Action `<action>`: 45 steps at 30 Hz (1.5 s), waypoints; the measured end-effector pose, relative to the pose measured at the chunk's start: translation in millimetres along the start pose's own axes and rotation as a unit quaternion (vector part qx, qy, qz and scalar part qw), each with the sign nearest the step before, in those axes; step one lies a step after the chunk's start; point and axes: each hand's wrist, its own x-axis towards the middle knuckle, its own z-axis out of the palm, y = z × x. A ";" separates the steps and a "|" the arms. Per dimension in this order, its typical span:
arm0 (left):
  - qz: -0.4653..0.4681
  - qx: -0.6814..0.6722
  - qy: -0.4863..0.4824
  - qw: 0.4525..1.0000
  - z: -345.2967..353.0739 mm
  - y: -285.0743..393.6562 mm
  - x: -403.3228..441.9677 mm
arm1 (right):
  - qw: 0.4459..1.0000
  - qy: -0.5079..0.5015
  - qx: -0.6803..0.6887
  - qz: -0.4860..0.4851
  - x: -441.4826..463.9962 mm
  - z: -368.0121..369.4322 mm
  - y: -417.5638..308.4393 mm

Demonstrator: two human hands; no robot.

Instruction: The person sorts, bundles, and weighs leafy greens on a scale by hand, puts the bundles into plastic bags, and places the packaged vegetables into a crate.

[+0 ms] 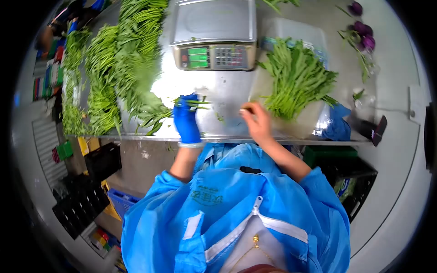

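Note:
My left hand (185,119), in a blue glove, is closed around a few green leafy stems (198,103). Their cut ends point right, and leaves trail left toward the greens on the steel table. My bare right hand (257,122) hovers near the table's front edge, its fingers loosely curled and apart, with nothing visible in them. Just right of it lies a large bundle of leafy greens (298,79), stems toward me, on clear plastic. Small leaf scraps (220,117) lie between my hands.
A digital scale (214,32) stands at the back middle of the steel table (230,86). Long rows of greens (102,77) cover the left side. Purple onions (363,29) and a blue cloth-like bundle (337,123) are at right. Crates (102,161) stand below.

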 end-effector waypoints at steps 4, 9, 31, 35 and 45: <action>-0.105 0.142 0.084 0.981 -113.5 -36.4 61.8 | 0.962 -0.169 -0.199 0.081 19.7 27.9 55.6; 0.023 0.556 0.067 0.828 -172.3 -72.1 47.1 | 0.961 -0.107 -0.252 0.026 -6.0 0.9 74.9; -0.213 0.403 -0.346 0.820 118.8 -196.3 66.5 | 0.895 0.125 -0.427 -0.016 -29.5 -285.6 134.5; -0.087 0.512 -0.395 0.758 146.1 -181.0 51.8 | 0.819 0.032 -0.559 -0.124 1.5 -306.0 130.6; 0.135 0.601 -0.421 0.666 146.5 -132.4 84.3 | 0.771 -0.156 -0.541 -0.298 -19.2 -194.3 68.8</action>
